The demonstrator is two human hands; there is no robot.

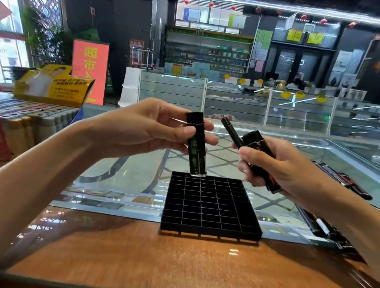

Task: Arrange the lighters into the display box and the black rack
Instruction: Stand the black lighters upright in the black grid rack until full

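L hand (151, 127) is pinching a black lighter (196, 145) w/ green print btwn thumb and fingers, holding it near upright, its base hanging right at the far-L corner of the black rack (211, 207), which is sitting on the desk (165, 264) below and btwn both hands. R hand (275, 162) is gripping a bundle of black lighters (256, 142), fingers curled round them, one sticking out toward the L hand. The display box (53, 87), packed w/ lighters, is sitting well L of the L hand; loose lighters (342, 180) are lying just R of the R hand.
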